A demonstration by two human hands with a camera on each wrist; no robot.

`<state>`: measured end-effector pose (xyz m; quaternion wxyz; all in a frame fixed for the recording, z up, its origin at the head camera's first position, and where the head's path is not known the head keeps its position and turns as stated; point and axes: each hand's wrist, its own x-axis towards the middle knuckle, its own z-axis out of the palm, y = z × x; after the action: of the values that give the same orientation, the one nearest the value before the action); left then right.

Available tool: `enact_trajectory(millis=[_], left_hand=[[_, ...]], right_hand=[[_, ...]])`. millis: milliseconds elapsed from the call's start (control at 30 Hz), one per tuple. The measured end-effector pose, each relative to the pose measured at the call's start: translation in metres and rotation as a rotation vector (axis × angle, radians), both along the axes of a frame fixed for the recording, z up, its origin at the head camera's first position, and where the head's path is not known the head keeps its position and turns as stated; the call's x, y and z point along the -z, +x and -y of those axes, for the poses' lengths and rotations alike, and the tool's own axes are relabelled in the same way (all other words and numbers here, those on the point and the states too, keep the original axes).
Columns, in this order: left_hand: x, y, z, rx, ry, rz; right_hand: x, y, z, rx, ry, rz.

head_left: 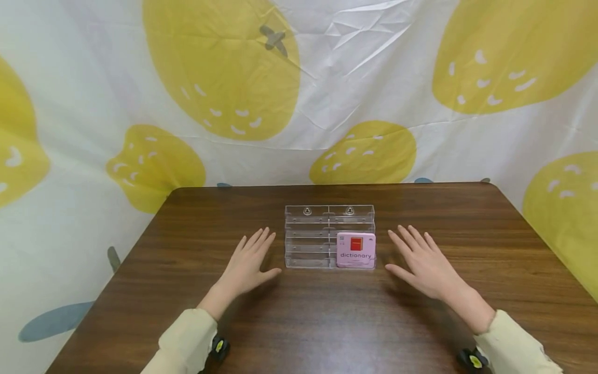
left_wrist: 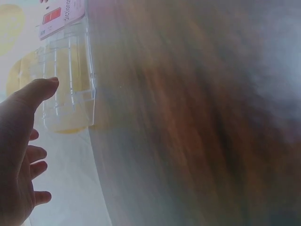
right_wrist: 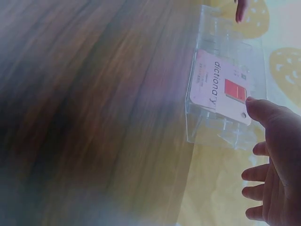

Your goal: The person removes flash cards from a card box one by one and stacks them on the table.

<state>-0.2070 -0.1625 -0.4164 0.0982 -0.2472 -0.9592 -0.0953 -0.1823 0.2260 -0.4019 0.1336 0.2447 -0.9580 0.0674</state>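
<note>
Head view: we record a clear plastic rack (head_left: 307, 249) standing on a dark wood-grain table (head_left: 336, 317), divided into two columns of stepped tiers. A pink card (head_left: 356, 250), printed "dictionary" with a red book picture, stands upright at the front of the right column. We see the left hand (head_left: 246, 267) beside the rack's left side, fingers extended, thumb apart and angled toward the rack, grasping nothing. The right hand (head_left: 426, 267) mirrors it near the card's side, fingers likewise straight and unloaded. Both hands are apart from the rack. Each pale sleeve carries a black device at the wrist. Behind the table we note a white cloth (head_left: 261, 161) with yellow lemon prints.

Left wrist view: we find the left thumb overlapping the rack in the line of sight, fingers spread below; the card shows at the top, partly cut off.

Right wrist view: we see the card's face sideways, the right thumb tip appearing at its edge, and the left hand's fingertips beyond the rack's far end.
</note>
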Motion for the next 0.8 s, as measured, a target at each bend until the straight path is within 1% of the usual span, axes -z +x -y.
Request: enact_trajectory(millis=[167, 267, 533, 633, 800], left_hand=[[-0.001, -0.005, -0.005, 0.016, -0.012, -0.015], [-0.001, -0.006, -0.008, 0.030, -0.014, -0.023], [-0.001, -0.011, -0.016, 0.042, -0.007, -0.038], [-0.001, -0.012, -0.018, 0.043, 0.000, -0.031], [-0.002, -0.013, -0.020, 0.035, -0.013, -0.023]], right_hand=[[0.000, -0.005, 0.005, -0.010, -0.019, 0.023], [0.000, -0.008, 0.007, -0.018, -0.026, 0.025], [0.000, -0.014, 0.015, -0.031, -0.042, 0.025], [0.001, -0.016, 0.018, -0.051, -0.061, -0.009], [0.003, -0.022, 0.023, -0.139, -0.112, -0.147]])
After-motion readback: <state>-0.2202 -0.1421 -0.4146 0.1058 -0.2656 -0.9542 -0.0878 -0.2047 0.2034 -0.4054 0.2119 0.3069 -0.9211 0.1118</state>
